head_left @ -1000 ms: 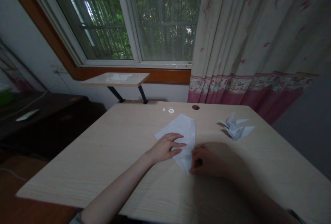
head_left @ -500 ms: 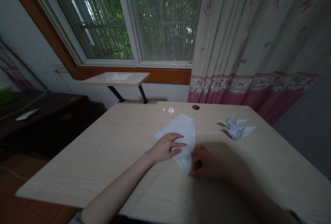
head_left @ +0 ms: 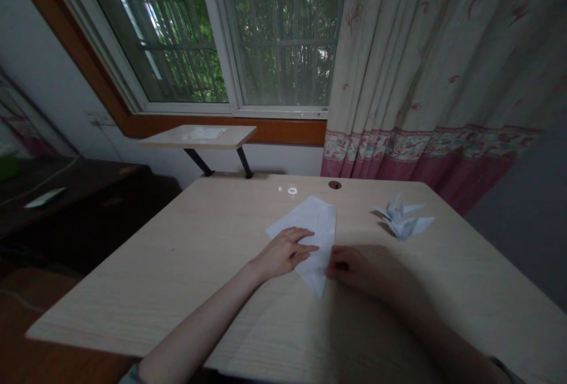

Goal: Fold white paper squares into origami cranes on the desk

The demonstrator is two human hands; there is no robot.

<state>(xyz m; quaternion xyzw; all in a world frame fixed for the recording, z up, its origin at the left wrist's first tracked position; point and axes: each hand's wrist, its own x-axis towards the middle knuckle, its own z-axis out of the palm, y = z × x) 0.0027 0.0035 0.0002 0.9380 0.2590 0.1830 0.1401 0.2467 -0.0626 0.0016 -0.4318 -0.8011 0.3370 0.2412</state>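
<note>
A white sheet of paper [head_left: 321,224], folded into a kite-like shape, lies flat on the light wood-grain desk [head_left: 212,218] with one narrow point towards me. My left hand [head_left: 286,251] rests palm down on its left part, fingers stretched out and slightly apart. At the paper's right edge, my right hand [head_left: 352,267] is curled, its thumb and fingertips closed against that edge. How much paper is between those fingertips is partly hidden. To the right of the paper stand folded white paper cranes [head_left: 405,221], touched by neither hand.
At the back left, a small raised shelf [head_left: 241,136] on black legs carries some white paper [head_left: 206,132]. A round cable hole [head_left: 335,185] is near the desk's back edge. Beyond are a window [head_left: 283,35] and a floral curtain [head_left: 398,77]. A dark table [head_left: 88,180] stands left.
My right hand has slid away from me along the paper's right edge, uncovering the near point. My left hand and the paper stay in place; the view has shifted slightly.
</note>
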